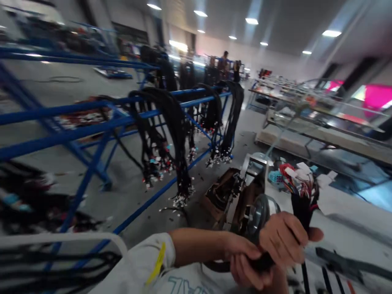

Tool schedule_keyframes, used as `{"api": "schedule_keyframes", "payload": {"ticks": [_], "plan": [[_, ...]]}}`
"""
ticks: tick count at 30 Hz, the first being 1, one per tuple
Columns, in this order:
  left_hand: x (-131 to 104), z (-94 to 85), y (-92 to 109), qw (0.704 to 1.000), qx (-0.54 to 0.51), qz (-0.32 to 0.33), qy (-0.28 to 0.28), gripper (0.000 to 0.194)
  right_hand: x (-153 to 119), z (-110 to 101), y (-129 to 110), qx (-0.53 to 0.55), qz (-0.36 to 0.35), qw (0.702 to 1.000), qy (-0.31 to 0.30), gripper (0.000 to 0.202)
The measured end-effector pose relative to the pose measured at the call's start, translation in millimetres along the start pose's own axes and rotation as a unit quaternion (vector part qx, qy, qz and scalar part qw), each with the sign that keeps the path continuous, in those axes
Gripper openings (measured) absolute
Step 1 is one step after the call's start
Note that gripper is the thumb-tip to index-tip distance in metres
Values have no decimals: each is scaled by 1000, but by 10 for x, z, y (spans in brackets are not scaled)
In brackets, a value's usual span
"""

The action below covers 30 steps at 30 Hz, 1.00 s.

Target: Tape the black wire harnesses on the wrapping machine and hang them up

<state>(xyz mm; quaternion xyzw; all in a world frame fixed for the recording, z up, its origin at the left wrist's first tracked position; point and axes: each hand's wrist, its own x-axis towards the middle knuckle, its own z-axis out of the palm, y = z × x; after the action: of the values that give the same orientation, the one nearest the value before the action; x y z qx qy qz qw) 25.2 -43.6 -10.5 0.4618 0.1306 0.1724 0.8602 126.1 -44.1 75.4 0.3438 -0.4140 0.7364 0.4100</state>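
Observation:
My right hand (pixel 283 239) is closed around a black-wrapped wire harness (pixel 301 208). Loose wires and white, red and light blue connectors fan out from its upper end. Just below and to the left, my left hand (pixel 246 261) has its fingers wrapped round a dark section of the same bundle, partly hidden by the fingers. Behind the hands is a round grey disc-shaped part (pixel 259 216), blurred, its kind unclear. A black strip (pixel 343 261) lies on the white worktable (pixel 352 220) to the right.
Blue metal racks (pixel 122 120) stand on the left, hung with black harnesses (pixel 174 130). An open cardboard box (pixel 219 192) and a metal frame (pixel 241 179) are on the floor ahead. Long benches (pixel 318 130) stretch along the right. A person (pixel 225 61) stands far back.

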Motion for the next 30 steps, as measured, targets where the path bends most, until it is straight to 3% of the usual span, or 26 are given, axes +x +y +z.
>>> {"api": "schedule_keyframes", "payload": {"ticks": [1, 2, 4, 5, 6, 7, 8, 10, 13, 15, 17, 19, 21, 23, 24, 25, 26, 30], "plan": [[31, -1, -12, 999, 45, -14, -5, 40, -34, 54, -65, -97, -11, 987, 126, 35], [44, -33, 5, 994, 103, -24, -14, 42, -78, 86, -106, -205, -34, 941, 268, 34], [46, -176, 100, 977, 211, -18, 1, 43, -188, 65, -123, -381, -98, 773, 498, 33], [43, -273, 160, 964, 264, -7, 25, 40, -247, 14, -116, -428, -130, 690, 570, 34], [38, -376, 219, 943, 328, 7, 55, 36, -307, -51, -113, -449, -160, 624, 619, 35], [27, -479, 275, 912, 403, 19, 80, 32, -366, -119, -121, -449, -182, 578, 656, 35], [4, -579, 327, 878, 470, 25, 85, 27, -422, -179, -144, -435, -193, 554, 683, 34], [-82, -768, 435, 844, 536, 9, 21, 26, -526, -250, -210, -388, -197, 549, 713, 34], [-295, -1053, 642, 865, 483, -66, -116, 39, -655, -283, -161, -356, -223, 540, 729, 36], [-434, -1272, 802, 875, 418, -162, -183, 47, -732, -348, 84, -380, -206, 493, 755, 39], [-527, -1518, 943, 854, 361, -279, -251, 47, -824, -484, 452, -394, -97, 456, 792, 43], [-580, -1762, 1032, 825, 323, -364, -288, 44, -944, -650, 816, -352, 59, 475, 804, 46], [-627, -1972, 1051, 809, 311, -405, -291, 42, -1095, -784, 1065, -284, 145, 522, 791, 52], [-686, -2123, 986, 812, 322, -406, -270, 43, -1260, -866, 1138, -242, 130, 548, 790, 60], [-710, -2174, 922, 818, 328, -398, -255, 44, -1341, -901, 1108, -238, 101, 546, 797, 62], [-722, -2210, 839, 827, 331, -387, -239, 46, -1415, -942, 1039, -248, 65, 533, 806, 61], [-714, -2231, 742, 836, 332, -376, -223, 47, -1481, -996, 944, -276, 23, 500, 821, 59], [-396, -2218, 334, 886, 346, -272, -145, 47, -1654, -1320, 538, -413, -112, 289, 856, 48]]}}
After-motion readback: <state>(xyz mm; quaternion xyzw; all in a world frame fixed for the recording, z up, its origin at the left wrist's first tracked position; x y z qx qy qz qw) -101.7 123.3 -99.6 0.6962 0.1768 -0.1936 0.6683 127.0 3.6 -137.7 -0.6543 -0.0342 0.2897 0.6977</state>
